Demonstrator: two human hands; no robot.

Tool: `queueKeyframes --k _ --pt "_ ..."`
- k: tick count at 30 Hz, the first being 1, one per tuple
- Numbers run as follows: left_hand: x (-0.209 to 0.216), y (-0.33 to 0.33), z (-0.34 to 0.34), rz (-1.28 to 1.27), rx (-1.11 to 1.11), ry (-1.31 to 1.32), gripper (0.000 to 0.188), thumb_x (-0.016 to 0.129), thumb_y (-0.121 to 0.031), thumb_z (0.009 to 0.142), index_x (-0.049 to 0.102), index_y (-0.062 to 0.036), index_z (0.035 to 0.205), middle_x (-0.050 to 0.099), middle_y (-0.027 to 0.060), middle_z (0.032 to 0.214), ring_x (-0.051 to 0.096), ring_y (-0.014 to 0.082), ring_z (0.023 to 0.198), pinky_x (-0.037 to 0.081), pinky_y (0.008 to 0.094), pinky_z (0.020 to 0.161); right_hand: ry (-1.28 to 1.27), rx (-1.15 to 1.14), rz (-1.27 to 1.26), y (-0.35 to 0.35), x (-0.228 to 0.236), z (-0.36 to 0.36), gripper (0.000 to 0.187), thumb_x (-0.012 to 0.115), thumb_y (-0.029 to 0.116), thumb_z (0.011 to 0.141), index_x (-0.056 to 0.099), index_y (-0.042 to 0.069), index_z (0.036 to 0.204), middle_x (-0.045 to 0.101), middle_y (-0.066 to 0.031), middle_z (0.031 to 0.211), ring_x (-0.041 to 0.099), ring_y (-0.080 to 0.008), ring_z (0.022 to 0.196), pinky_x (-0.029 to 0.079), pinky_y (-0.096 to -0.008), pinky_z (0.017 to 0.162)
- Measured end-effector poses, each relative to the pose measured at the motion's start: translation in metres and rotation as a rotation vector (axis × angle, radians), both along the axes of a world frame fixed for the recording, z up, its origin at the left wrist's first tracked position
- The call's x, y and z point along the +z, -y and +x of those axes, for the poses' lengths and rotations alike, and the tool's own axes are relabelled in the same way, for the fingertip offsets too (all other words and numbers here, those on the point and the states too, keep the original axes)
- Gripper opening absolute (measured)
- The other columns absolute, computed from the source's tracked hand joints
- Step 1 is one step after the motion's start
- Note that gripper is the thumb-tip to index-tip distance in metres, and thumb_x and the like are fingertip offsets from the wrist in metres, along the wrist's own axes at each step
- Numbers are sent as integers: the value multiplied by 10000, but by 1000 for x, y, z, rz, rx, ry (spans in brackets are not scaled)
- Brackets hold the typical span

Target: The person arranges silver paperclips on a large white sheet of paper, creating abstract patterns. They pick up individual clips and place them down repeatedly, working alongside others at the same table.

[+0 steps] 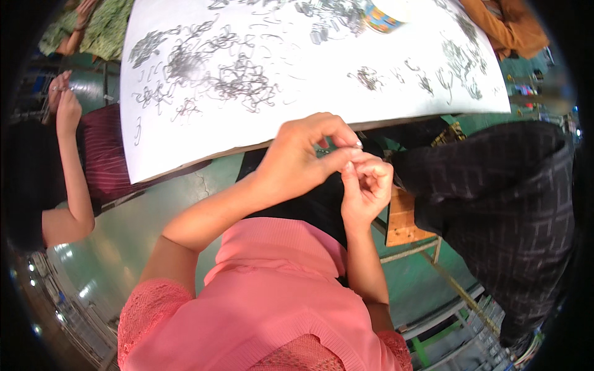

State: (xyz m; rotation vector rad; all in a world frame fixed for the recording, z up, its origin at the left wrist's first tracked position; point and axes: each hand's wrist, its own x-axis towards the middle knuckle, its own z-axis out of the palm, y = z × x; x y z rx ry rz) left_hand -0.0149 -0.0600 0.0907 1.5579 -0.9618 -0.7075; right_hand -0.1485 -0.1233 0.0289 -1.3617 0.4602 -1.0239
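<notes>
My left hand (302,150) and my right hand (369,185) meet just in front of the table's near edge. The left thumb and index finger are pinched together, with a small shiny spot at their tips. Against them press the closed fingers of the right hand. Whatever is between the fingertips is too small and covered to name. On the white table (322,86) beyond lie loose, thin, dark bent pieces like wire hooks (244,83), heaped and scattered at the left. A smaller cluster of dark pieces (368,77) lies farther right.
Grey pieces (337,18) are piled at the back beside a colourful round container (382,17). More dark pieces (461,59) lie at the right. A person's hands (64,102) are at my left; dark patterned cloth (489,185) and a wooden stool (407,219) are at my right.
</notes>
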Motion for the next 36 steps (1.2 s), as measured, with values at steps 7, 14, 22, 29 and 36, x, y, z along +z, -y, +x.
queueKeyframes --k 7,14,22,29,36 --pt "-31 -16 8 -139 -11 78 99 718 -55 785 662 -43 865 675 49 863 619 188 828 482 311 755 -175 -9 -66 8 -11 -3 203 566 -2 902 468 42 1074 555 -129 1075 609 -142 828 470 -202 609" --pt "-84 -23 29 -126 -72 58 92 706 -64 796 648 -55 866 654 45 884 610 214 855 483 337 753 -405 37 -235 51 15 67 110 573 92 923 594 19 1002 595 -53 939 601 -118 798 458 -227 596" --pt "-111 -17 39 -217 -95 21 100 710 -62 784 627 -41 835 626 52 825 600 222 801 475 340 701 -694 328 -905 79 3 218 102 663 100 816 668 112 917 636 -57 845 640 -264 716 500 -369 628" --pt "-116 -18 39 -270 -59 94 104 715 -69 767 628 -54 821 623 46 809 588 247 790 474 360 716 -783 643 -1203 85 -5 272 116 698 113 771 680 164 873 608 -23 898 648 -254 754 528 -373 651" --pt "-117 -18 38 -262 -48 103 101 712 -66 768 622 -56 812 618 44 804 592 247 795 476 360 718 -823 697 -1351 86 -7 274 78 684 114 789 632 135 843 579 -23 890 638 -241 838 523 -375 675"
